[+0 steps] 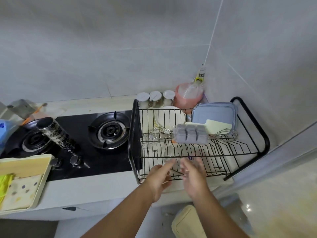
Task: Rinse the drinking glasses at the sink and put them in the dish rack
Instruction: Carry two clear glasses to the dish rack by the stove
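Observation:
The black wire dish rack (pixel 250 117) stands on the counter to the right of the stove. A clear drinking glass (pixel 169 152) sits in the rack's front left part, faint behind the wires. Another clear glass (pixel 147 139) shows dimly further left near the whisks. My left hand (pixel 158 179) reaches toward the rack's front rail, its index finger stretched out just below the nearer glass and holding nothing. My right hand (pixel 193 174) hovers beside it with fingers spread, also empty. No sink is in view.
On the rack lie a grey ice-cube tray (pixel 190 134), two whisks (pixel 160 133), a white plate (pixel 169 115) and blue lidded containers (pixel 214 112). Jars (pixel 155 98) and a pink bag stand behind. A gas hob (pixel 109 130) with a patterned cylinder (pixel 54 133) is left; a tray with cloths is at the far left.

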